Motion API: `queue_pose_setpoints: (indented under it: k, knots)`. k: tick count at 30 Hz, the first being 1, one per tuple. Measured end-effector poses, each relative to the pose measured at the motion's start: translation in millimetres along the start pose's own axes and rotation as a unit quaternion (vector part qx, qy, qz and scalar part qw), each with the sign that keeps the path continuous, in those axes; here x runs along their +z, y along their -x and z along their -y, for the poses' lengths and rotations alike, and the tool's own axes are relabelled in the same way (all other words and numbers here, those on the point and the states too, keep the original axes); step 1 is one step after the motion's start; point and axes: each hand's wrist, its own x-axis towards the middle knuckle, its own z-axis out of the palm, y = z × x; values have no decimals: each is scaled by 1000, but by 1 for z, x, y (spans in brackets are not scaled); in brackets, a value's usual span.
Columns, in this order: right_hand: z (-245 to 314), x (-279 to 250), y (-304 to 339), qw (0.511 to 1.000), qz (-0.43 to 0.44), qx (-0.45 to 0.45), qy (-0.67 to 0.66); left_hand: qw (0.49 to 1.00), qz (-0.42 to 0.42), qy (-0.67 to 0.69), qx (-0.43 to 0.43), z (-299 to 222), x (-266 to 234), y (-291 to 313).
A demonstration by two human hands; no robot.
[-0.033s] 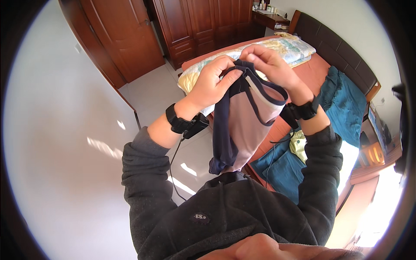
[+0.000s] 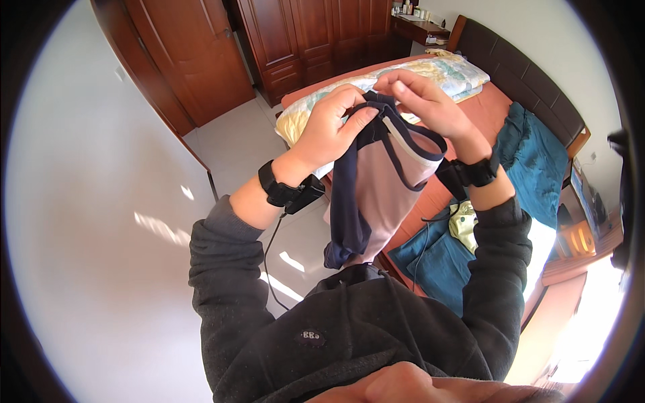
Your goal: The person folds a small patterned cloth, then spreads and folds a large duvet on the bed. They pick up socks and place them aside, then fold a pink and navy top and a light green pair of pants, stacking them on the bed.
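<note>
A pink shirt point(image 2: 386, 195) with navy sleeve and trim hangs in front of my chest, its lower end near my waist. My left hand point(image 2: 336, 124) pinches the navy neckband between thumb and fingers. At the far side of the same band, my right hand point(image 2: 426, 97) has its fingers curled against the fabric. Its thumb is lifted off the cloth, and some fingertips are hidden. A pale strip point(image 2: 398, 134) shows inside the neck opening, which gapes toward the right. Both wrists carry black straps with small boxes and cables.
Behind the shirt stands a bed with an orange sheet point(image 2: 480, 121) and a dark headboard point(image 2: 521, 74). A patterned quilt point(image 2: 437, 75) lies folded along its far side. Teal bedding point(image 2: 531, 158) and a pale yellow cloth point(image 2: 463, 227) are on the right. A white wall point(image 2: 101, 235) runs along my left.
My right hand has shifted slightly right, and its thumb has moved farther from the neckband. The shirt has swayed a little; my left hand keeps its pinch.
</note>
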Motion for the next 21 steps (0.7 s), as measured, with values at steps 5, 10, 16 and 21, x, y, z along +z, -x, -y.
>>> queue_pose_setpoints:
  k: [5, 10, 16, 21]
  knots:
    - [-17, 7, 10, 981, 35, -51, 184, 996, -54, -63, -14, 16, 4, 5]
    - [-30, 20, -10, 959, -71, -49, 268, 984, -73, -146, 66, 33, -14, 5]
    - [-17, 26, -41, 907, -32, -188, 376, 996, -28, -55, -59, 63, -42, 25]
    - [-20, 21, -62, 862, 27, -222, 456, 959, 72, 190, -197, 92, -30, 69]
